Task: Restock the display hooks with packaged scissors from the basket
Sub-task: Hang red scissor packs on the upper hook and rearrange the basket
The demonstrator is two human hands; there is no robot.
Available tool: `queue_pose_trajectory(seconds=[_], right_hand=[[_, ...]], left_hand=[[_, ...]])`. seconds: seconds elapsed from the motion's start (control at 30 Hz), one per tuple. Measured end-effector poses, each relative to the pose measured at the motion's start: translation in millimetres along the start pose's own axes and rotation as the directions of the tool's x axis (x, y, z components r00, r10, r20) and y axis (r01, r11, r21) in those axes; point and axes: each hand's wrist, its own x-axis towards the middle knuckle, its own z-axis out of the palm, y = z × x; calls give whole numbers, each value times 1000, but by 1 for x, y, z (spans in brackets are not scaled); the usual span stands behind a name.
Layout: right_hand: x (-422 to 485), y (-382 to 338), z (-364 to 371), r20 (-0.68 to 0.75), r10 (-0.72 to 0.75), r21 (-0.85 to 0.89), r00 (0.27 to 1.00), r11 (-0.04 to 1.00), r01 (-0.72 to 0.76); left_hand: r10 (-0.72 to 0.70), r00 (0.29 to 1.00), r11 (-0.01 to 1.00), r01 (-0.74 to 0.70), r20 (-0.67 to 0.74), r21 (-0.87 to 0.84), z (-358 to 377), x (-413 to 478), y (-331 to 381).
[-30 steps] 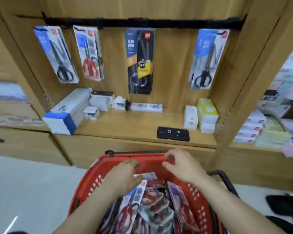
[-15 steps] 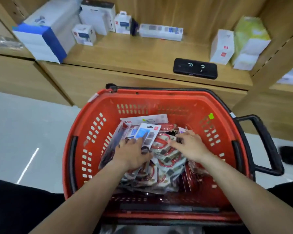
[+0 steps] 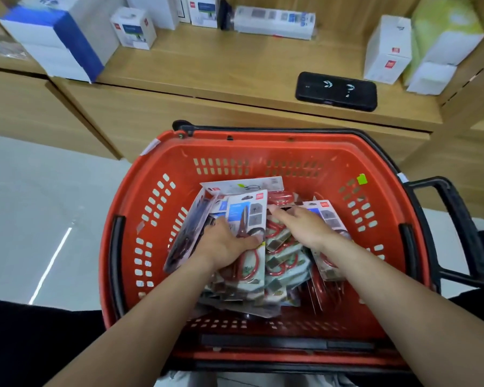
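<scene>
A red basket (image 3: 162, 163) stands in front of me, holding several packaged scissors (image 3: 280, 263) with red handles in a loose pile. Both my hands are down inside it. My left hand (image 3: 224, 244) grips one packaged scissors (image 3: 246, 210) with a blue-and-white card, thumb across its front and fingers curled behind its left edge. My right hand (image 3: 302, 227) rests on the pile just to the right, fingers stretched toward the far side and touching the packs. The display hooks are out of view.
Beyond the basket runs a wooden shelf (image 3: 235, 68) with a black phone (image 3: 336, 90), white boxes (image 3: 389, 48) at the right and a blue-and-white box (image 3: 56, 37) at the left. The basket's black handle (image 3: 464, 233) sticks out to the right. Grey floor (image 3: 39, 205) lies at the left.
My view has dropped from the hanging scissors down into the basket. Both hands went from the basket's rim into the pile, and the left hand has closed around one pack.
</scene>
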Motion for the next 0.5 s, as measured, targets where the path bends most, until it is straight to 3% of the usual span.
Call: queue_pose_trajectory(seconds=[0.1, 0.2, 0.33, 0.5], right_hand=[[-4, 0, 6, -14, -3, 11, 1000, 1000, 3], [-8, -3, 16, -7, -9, 3, 1000, 1000, 9], [-10, -3, 27, -17, -21, 125, 1000, 992, 23], [-16, -2, 34, -6, -60, 323, 998, 945, 59]], left_hand=[[-34, 999, 997, 32, -32, -66, 3, -1, -1], [39, 999, 989, -40, -10, -141, 3, -10, 0], [60, 998, 978, -66, -36, -196, 9, -18, 3], [-22, 996, 933, -12, -89, -361, 3, -25, 2]])
